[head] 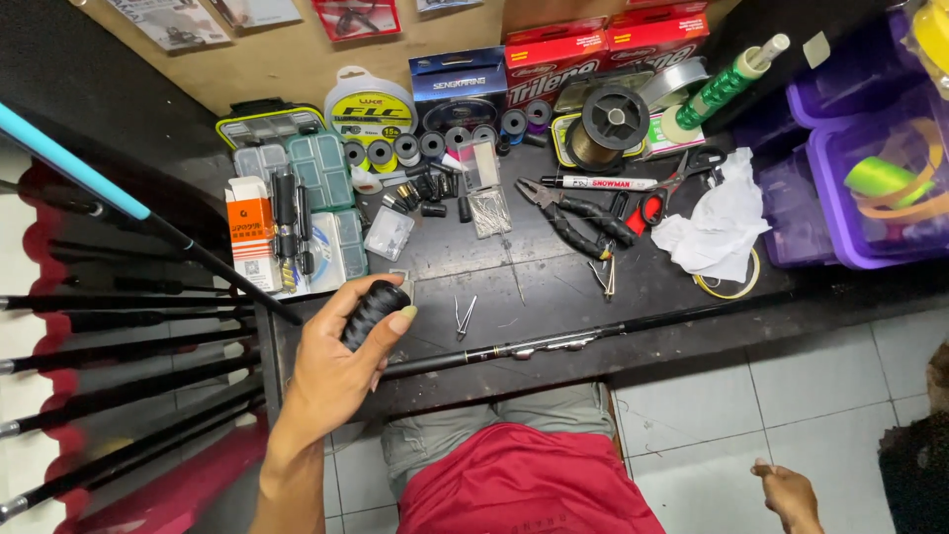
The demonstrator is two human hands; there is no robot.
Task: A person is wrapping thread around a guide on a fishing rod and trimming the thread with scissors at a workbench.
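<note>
Cluttered dark counter (474,262) carries pliers and line spools; at its near edge the left hand (331,371) has its fingers wrapped around a black ribbed rod handle (373,311) (right hand (791,491) low, grip unclear).

Left hand (331,371) grips a black spool (374,311) above the rod (554,343) lying across the dark bench (554,287).

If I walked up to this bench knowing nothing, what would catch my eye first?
Probably the left hand at the bench's near edge, gripping the ribbed black butt of a thin black rod lying across the dark bench. Behind it, spools of line, pliers and clear tackle boxes crowd the back.
</note>
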